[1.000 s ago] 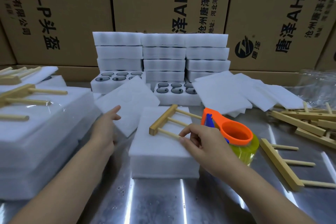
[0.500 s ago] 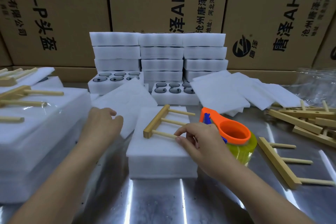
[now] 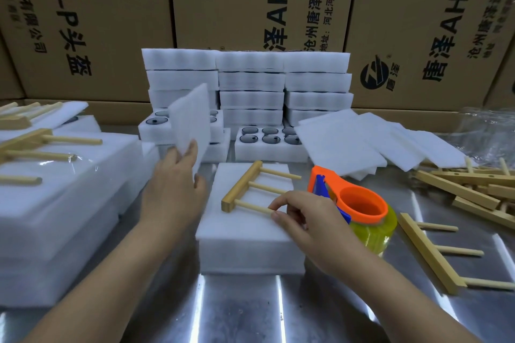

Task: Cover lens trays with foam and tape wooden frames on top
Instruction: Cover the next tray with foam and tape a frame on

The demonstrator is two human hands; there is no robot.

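Starting at the left edge of the bench: there's a big film-wrapped foam bundle with a few spare frames lying on top. Next over, the left hand has its fingers closed on the bottom edge of a thin foam sheet, which is up off the bench and tilted. It partly hides an open lens tray behind it.

Dead centre sits the covered tray, foam on top. The wooden frame lies flat on that, crossbar to the left and three dowels pointing right. The right hand pinches the tip of the nearest dowel between thumb and forefinger.

Just beside the tray's right side is the orange tape dispenser with its yellow roll. It looks like it's touching the tray, but the hand blocks that bit. Behind it, loose foam sheets are fanned out.

A single frame lies toward the right edge, with a jumbled frame pile past it. White tray stacks line the back edge, in front of cardboard boxes.
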